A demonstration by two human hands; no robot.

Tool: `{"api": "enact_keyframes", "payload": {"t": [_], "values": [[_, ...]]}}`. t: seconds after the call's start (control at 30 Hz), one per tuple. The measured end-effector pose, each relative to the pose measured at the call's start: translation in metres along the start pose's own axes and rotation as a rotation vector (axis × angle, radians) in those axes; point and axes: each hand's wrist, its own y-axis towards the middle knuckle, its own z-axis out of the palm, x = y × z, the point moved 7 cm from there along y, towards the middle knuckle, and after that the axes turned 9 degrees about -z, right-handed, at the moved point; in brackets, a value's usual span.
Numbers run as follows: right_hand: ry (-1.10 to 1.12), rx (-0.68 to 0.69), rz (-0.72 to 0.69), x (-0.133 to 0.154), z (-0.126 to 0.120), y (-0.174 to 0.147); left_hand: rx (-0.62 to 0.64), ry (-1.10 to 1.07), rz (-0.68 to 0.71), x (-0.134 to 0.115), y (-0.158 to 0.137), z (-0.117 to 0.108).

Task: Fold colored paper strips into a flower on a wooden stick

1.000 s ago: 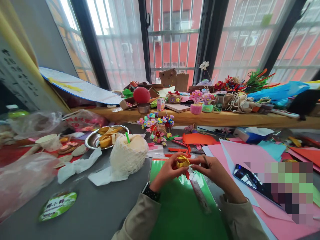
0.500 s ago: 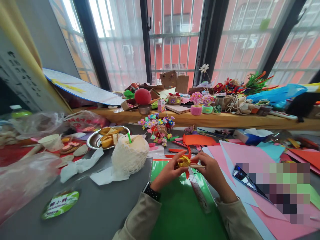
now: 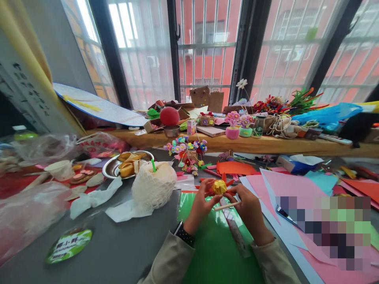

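A small folded yellow paper flower point(image 3: 219, 187) is held up above the green mat point(image 3: 219, 256). My left hand point(image 3: 204, 202) grips it from the left, thumb at its lower edge. My right hand point(image 3: 247, 205) is closed around a thin pale stick point(image 3: 226, 206), which points left below the flower. Fingertips of that same hand reach the flower's right side. Under the hands a clear ruler point(image 3: 236, 228) lies slantwise on the mat. Orange-red paper strips point(image 3: 204, 184) lie just behind the flower.
Left of the mat sits a net-wrapped coconut point(image 3: 154, 185) with a green straw, beside a metal bowl point(image 3: 110, 167) of food. Pink paper sheets point(image 3: 296, 185) and a phone point(image 3: 284, 215) lie to the right. Behind stand bunches of small craft flowers point(image 3: 185, 152).
The yellow flower has turned to face me more and tilted up. In my right hand the stick has swung lower, now below the flower. Both hands stay close together.
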Motion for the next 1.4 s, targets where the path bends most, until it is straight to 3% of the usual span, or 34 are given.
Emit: {"api": "enact_keyframes", "payload": {"t": [0.13, 0.3, 0.63, 0.9, 1.03, 1.17, 1.27, 1.4], "values": [[-0.144, -0.092, -0.036, 0.011, -0.002, -0.003, -0.058, -0.039, 0.051, 0.002, 0.001, -0.001], [-0.177, -0.115, -0.092, 0.024, 0.004, -0.005, -0.14, -0.003, -0.008, 0.007, 0.002, -0.006], [-0.03, -0.096, -0.055, 0.02, 0.001, -0.003, -0.088, -0.163, -0.069, 0.004, 0.001, -0.003], [0.01, -0.066, -0.061, 0.018, 0.003, -0.003, -0.105, -0.147, -0.105, 0.012, 0.004, -0.008], [0.054, -0.067, -0.021, 0.014, 0.001, -0.003, -0.082, -0.166, -0.081, 0.003, 0.002, -0.006], [0.186, -0.048, 0.116, -0.001, -0.004, -0.002, -0.075, -0.216, -0.059, -0.007, 0.002, -0.012], [0.278, -0.006, 0.256, -0.015, -0.007, -0.003, -0.011, -0.241, -0.066, -0.009, 0.004, -0.015], [0.379, 0.063, 0.263, -0.019, -0.004, -0.002, 0.168, -0.143, -0.08, -0.013, 0.001, -0.004]]}}
